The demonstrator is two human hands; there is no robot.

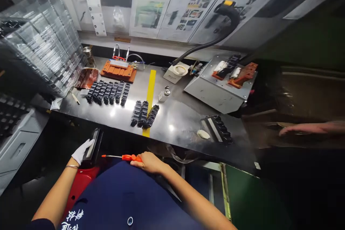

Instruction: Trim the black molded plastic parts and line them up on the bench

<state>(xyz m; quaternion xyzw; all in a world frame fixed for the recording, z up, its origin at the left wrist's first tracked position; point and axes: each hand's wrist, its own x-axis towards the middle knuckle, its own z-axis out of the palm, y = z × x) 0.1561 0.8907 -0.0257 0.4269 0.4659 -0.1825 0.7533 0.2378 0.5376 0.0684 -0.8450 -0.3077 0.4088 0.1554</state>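
Note:
My left hand [81, 152], in a white glove, is closed on a long black part with a pale strip [93, 145], held tilted before the bench's front edge. In my bare right hand [149, 161] is a screwdriver [131, 157] with an orange handle. Its shaft and orange tip point left toward the black part but stay apart from it. On the bench, ahead of my hands, three ridged black parts [144, 114] lie across a yellow tape strip [151, 86]. Several similar parts [109, 91] stand in a row farther left.
Stacked clear plastic trays [45, 43] rise at the left. An orange fixture [118, 71] sits behind the row. At the right are a grey metal box [217, 90] with orange holders and another black part [218, 129]. Another person's hand [304, 128] reaches in from the right.

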